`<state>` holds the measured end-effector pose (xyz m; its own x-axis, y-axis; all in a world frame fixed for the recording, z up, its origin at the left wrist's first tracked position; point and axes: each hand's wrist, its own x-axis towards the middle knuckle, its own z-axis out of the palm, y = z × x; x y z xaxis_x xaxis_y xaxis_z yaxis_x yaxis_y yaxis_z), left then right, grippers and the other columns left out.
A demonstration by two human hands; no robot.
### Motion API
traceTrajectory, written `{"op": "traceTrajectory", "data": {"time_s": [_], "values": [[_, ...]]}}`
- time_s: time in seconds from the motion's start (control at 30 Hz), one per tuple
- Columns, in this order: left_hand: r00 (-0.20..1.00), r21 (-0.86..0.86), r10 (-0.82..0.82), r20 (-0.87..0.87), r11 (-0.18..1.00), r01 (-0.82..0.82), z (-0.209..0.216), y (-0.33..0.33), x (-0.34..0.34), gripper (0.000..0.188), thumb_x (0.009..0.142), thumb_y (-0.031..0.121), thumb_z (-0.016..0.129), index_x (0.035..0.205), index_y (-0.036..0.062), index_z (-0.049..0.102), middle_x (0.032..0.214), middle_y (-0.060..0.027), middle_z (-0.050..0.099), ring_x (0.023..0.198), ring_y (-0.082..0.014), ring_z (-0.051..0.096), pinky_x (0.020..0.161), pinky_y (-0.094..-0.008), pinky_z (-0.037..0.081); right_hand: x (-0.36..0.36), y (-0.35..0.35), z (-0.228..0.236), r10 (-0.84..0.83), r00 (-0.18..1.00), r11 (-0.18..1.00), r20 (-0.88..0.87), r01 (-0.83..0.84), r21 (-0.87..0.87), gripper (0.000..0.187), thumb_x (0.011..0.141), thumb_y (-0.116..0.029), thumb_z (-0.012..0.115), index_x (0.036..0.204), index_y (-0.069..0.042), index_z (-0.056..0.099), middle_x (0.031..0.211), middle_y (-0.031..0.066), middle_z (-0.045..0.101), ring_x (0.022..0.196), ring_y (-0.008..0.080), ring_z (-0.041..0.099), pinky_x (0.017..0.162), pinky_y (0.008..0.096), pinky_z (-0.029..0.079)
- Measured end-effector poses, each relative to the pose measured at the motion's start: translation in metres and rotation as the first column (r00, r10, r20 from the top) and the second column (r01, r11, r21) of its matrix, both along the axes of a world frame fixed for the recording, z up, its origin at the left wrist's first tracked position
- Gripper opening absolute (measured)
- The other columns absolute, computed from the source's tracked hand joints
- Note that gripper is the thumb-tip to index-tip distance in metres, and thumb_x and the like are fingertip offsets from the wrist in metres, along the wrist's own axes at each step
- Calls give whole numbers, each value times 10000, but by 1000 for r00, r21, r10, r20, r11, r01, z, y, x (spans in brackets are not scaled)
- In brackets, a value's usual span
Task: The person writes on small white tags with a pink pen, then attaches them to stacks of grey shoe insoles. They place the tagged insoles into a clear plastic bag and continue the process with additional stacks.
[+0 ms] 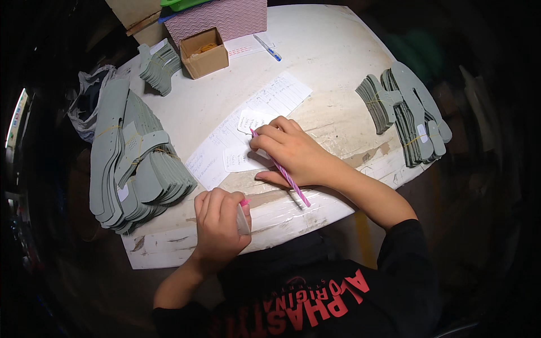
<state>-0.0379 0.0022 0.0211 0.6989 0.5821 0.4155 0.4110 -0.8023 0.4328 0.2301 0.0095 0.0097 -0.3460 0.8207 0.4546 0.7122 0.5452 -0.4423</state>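
Observation:
My right hand is closed around a pink-and-purple striped pen, which slants across it. Under and beside its fingers lie two small white paper labels: one label by the knuckles, another label beneath the fingertips. Both rest on a long sheet of handwritten paper. Nearer to me, my left hand is closed on a pale flat piece, seen edge-on. A small bright pink object shows at its fingertips; its kind is unclear.
Banded bundles of grey-green cut pieces stand at left, far left and right of the worn white table. At the back are a small cardboard box holding rubber bands, a pink basket and a blue pen.

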Motion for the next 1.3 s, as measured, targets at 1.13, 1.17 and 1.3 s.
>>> {"op": "traceTrajectory", "data": {"time_s": [1.13,1.17,1.3], "values": [[905,21,-371,207,927,375,19,55,311,223,1038,170,679,1221,78,767,1248,-118,728,1218,-347,656,1039,-440,530,139,-163,-41,-673,673,442,-308,699,562,589,792,-36,888,1269,9,547,1281,272,633,1155,398,647,994,477,564],[907,71,-384,175,923,378,17,54,327,220,1028,180,694,1210,87,776,1244,-105,733,1225,-342,655,1029,-443,532,139,-163,-42,-674,673,440,-304,697,566,593,790,-39,891,1271,7,547,1279,271,632,1148,400,649,985,478,567],[947,-82,-322,6,943,322,22,59,360,129,910,238,833,979,129,843,1175,-39,761,1203,-315,656,975,-470,542,142,-163,-41,-690,672,447,-268,687,574,611,785,-45,901,1282,0,549,1276,264,630,1128,401,652,969,481,573]]}}
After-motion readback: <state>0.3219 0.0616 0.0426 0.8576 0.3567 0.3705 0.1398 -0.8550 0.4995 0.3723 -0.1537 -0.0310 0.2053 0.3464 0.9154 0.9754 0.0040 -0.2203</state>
